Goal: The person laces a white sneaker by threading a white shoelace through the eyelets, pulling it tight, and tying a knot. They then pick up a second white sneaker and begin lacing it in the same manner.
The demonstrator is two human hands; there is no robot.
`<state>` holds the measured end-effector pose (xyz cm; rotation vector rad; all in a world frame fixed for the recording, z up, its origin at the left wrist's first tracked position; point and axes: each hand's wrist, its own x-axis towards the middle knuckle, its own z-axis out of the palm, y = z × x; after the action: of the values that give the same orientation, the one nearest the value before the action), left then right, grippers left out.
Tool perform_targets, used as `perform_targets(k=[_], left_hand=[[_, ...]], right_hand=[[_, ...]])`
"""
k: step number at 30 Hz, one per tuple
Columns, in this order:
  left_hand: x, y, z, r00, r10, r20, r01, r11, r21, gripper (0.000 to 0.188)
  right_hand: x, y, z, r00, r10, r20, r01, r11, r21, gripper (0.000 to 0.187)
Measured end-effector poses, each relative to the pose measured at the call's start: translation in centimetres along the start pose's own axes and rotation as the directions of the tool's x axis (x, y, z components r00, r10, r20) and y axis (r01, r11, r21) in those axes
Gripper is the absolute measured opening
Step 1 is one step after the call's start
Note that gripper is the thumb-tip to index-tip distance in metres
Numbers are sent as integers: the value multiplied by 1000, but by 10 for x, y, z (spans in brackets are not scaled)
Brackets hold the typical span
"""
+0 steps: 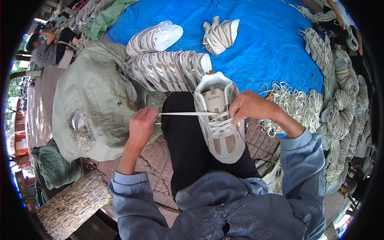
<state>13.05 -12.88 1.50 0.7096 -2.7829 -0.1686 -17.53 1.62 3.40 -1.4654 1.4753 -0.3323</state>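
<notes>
In the head view, the left hand (142, 122) is raised to the left of the lap, its forearm slanting up from the lower edge and leaning slightly inward. The back of the hand is uppermost and the fingers are curled in; its grip is narrow, closed on a white lace (180, 114). From that hand the lace runs straight and nearly level across to the shoe (219, 138).

The right forearm comes up from the lower right and bends in toward the left, the wrist bare beyond the cuff of a blue-grey sleeve (302, 156). The right hand (254, 106) reaches over the right side of the shoe, with the fingers bent and pointing down at the lacing. Its grip is narrow, the fingertips drawn together, but I cannot tell whether a strand is pinched between them. Both hands are at about the same height, well apart.

The shoe, white and beige, lies over the black trousers (180, 148), its toe toward the body and its collar away; crossed laces span its front. Beyond it, a row of shoe uppers (166, 70) lies by a blue tarp (268, 48). A heap of loose laces (298, 104) lies to the right, and a pale sack (96, 104) bulges to the left.
</notes>
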Motion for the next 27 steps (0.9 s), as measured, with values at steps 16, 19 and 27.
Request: perform_targets(k=[16,19,27], left_hand=[[1,-39,-113,794,-348,498,411,-296,-862,11],[8,-61,-113,820,-484,307,137,-354,-925,17],[21,36,-19,998,-36,-49,35,999,-27,38]], right_hand=[[-11,104,58,874,415,-254,-78,635,768,64],[15,115,64,911,341,-230,17,527,850,47],[0,132,56,840,425,-337,88,507,858,15]])
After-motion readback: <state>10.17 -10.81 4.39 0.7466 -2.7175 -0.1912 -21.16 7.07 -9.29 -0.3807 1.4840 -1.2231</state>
